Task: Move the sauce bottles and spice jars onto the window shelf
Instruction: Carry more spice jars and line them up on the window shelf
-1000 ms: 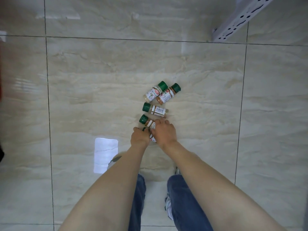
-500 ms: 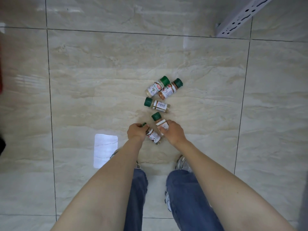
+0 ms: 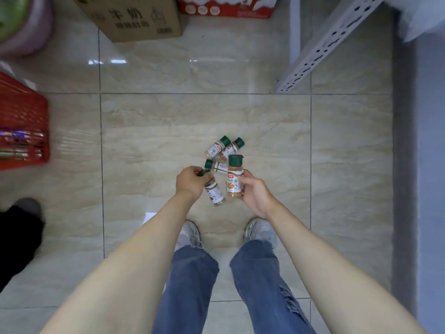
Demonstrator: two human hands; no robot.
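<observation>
Now, in the head view, both hands have come up off the floor (image 3: 149, 112) with a jar each, where half a second ago they were down among the jars, closing on them. The left hand (image 3: 190, 182) pinches its jar (image 3: 213, 190) by the green cap, so the body hangs tilted below the fingers. The right hand (image 3: 252, 192) wraps around the side of a second jar (image 3: 234, 177), which stands upright with its cap on top and orange-brown powder showing through.

Three spice jars remain lying on the tiles just beyond the hands: a pair (image 3: 225, 147) side by side, touching, caps pointing up and to the right, and a single jar (image 3: 216, 166) on its side between that pair and the lifted ones. The camera has risen too, so the person seems to be straightening, shoes and jeans now in sight below.

That likely means the first two jars are ready to be carried. No window shelf can be identified; only a perforated white rack leg (image 3: 320, 51) stands at the upper right. A red basket (image 3: 24, 124) and a cardboard box (image 3: 134, 18) sit along the left and top edges. No sauce bottles are visible.
</observation>
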